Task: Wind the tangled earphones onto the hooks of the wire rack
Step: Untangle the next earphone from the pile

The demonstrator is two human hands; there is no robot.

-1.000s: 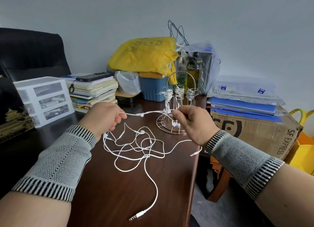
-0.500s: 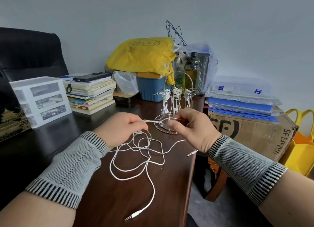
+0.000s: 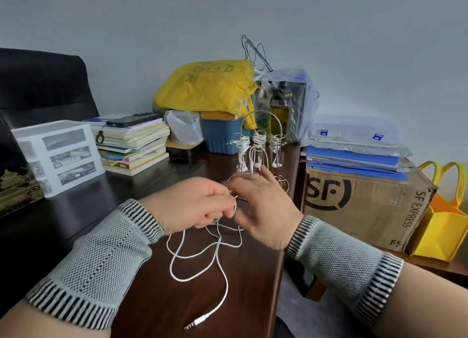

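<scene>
Nearest me, the metal jack plug (image 3: 197, 322) of the thin white earphone cable (image 3: 197, 256) lies on the dark brown wooden bench (image 3: 157, 299), near its right edge, where the top drops off to grey floor. The cable loops loosely up the bare wood to my hands. My left hand (image 3: 192, 206) is curled round a gathered bunch of it. My right hand (image 3: 263, 208) is blurred, its fingers (image 3: 243, 183) spread just beside the left; I cannot tell whether they pinch any cable. A second ago my hands were apart with a strand stretched between them; they have since closed together and more cable is bunched up. Just beyond stands the round wire rack with an arched handle (image 3: 258, 145), earphones wound on its hooks. A brown cardboard box (image 3: 364, 206) sits right of the bench edge.
</scene>
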